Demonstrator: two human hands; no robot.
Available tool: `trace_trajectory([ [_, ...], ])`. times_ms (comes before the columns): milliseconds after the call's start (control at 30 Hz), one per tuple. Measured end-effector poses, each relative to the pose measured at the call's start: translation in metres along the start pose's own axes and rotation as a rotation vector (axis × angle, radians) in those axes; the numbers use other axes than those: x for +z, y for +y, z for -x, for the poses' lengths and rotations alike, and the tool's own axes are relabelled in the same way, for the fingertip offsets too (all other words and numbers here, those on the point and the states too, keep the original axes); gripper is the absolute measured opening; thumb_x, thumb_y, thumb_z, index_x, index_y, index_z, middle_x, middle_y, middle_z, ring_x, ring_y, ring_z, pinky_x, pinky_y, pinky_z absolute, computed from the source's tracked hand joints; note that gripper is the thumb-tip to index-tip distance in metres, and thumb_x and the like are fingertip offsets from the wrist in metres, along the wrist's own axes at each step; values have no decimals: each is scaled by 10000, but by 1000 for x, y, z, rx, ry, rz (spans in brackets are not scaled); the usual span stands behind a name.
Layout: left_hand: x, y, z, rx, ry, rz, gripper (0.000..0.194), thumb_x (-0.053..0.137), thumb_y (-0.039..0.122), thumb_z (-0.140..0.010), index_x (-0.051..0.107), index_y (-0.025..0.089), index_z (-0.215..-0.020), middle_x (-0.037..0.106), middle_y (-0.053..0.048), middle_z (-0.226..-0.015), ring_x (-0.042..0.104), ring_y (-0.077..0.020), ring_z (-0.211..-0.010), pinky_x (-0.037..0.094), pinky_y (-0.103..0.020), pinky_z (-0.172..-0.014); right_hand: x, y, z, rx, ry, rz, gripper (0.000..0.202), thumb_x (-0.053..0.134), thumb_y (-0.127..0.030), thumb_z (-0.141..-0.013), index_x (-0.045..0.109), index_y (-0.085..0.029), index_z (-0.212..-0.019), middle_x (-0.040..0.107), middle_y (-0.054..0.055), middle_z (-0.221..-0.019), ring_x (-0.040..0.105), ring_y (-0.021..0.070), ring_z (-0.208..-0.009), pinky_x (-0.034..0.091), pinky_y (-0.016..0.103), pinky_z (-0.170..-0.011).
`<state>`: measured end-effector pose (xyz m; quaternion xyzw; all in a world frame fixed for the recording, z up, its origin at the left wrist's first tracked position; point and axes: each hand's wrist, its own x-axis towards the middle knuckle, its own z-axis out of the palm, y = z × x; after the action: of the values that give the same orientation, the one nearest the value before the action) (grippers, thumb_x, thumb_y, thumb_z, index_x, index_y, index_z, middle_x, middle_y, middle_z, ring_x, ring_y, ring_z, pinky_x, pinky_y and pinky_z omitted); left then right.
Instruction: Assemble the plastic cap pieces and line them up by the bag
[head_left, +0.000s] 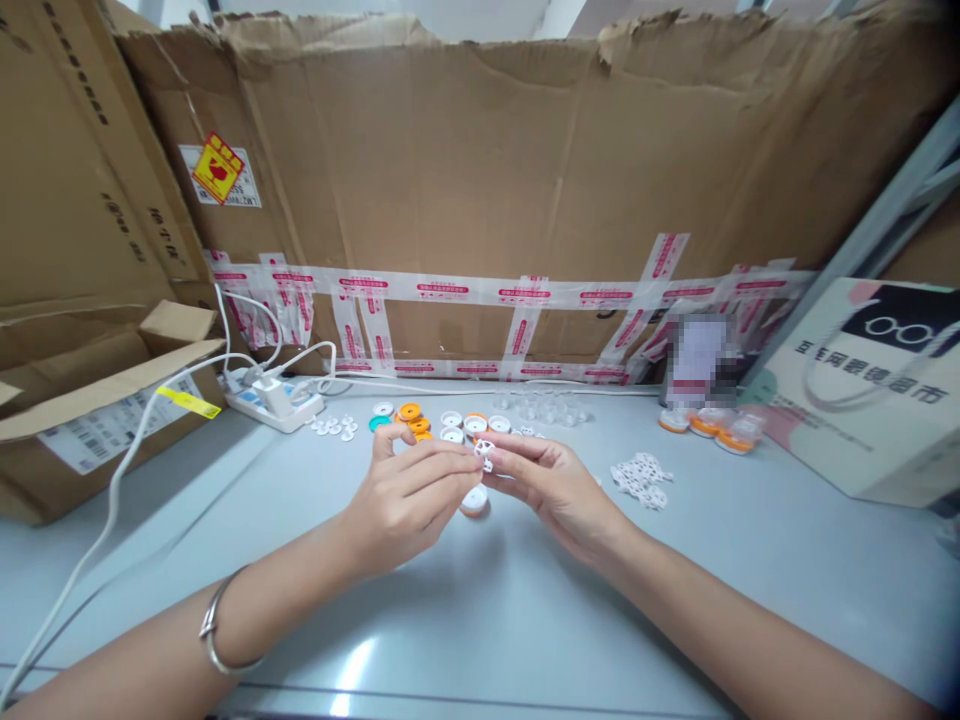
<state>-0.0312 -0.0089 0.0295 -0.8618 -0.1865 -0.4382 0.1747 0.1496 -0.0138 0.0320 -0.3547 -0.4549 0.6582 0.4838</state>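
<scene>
Between the fingertips of my left hand (412,492) and my right hand (551,480) is a small white openwork plastic piece (485,455). Both hands pinch it, held above the table. Just below and behind the fingers, a round cap with a white top and orange rim (474,501) lies on the table. Beyond the hands sit several orange caps (410,411), a teal ring (379,424) and several white round caps (451,419). To the right of my right hand lies a heap of white openwork pieces (642,480).
Clear plastic parts (544,408) lie near the back; small white pieces (335,427) are at left. A power strip (277,402) with cables and an open carton (112,400) stand left. Orange-based clear containers (739,432) and a paper bag (862,400) stand right. A large cardboard box (450,180) walls the back.
</scene>
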Motion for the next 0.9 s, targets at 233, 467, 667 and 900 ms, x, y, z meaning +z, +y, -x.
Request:
trace_trajectory([
  [233, 5, 2, 2, 23, 43, 15, 197, 590, 18, -769, 624, 173, -886, 716, 10, -898, 643, -140, -857, 269, -331, -741, 0, 3, 0, -22, 28, 32, 242, 739, -283, -655, 717, -186, -875, 708, 48, -908, 637, 159, -856, 498, 362, -871],
  [467, 8, -2, 7, 9, 104, -10, 216, 611, 48, -759, 638, 217, -891, 669, -14, -903, 611, -142, -844, 299, -345, -791, 0, 1, 3, -20, 21, 24, 218, 741, -276, -651, 712, -182, -845, 700, 34, -847, 632, 141, -794, 502, 370, -856],
  [667, 8, -7, 9, -99, 87, 140, 254, 679, 166, -736, 579, 214, -965, 604, -36, -946, 577, -161, -871, 370, -328, -798, 2, -3, 5, -27, -47, -36, 211, 715, -266, -691, 678, -178, -880, 685, 21, -830, 630, 121, -752, 511, 335, -804],
  [900, 10, -6, 6, -362, -82, 513, 406, 665, 211, -754, 538, 222, -1139, 559, -59, -1089, 526, -167, -1027, 417, -307, -906, -1, 1, 4, -21, -159, -101, 316, 704, -236, -715, 539, -193, -981, 696, 33, -789, 638, 124, -761, 491, 275, -736],
])
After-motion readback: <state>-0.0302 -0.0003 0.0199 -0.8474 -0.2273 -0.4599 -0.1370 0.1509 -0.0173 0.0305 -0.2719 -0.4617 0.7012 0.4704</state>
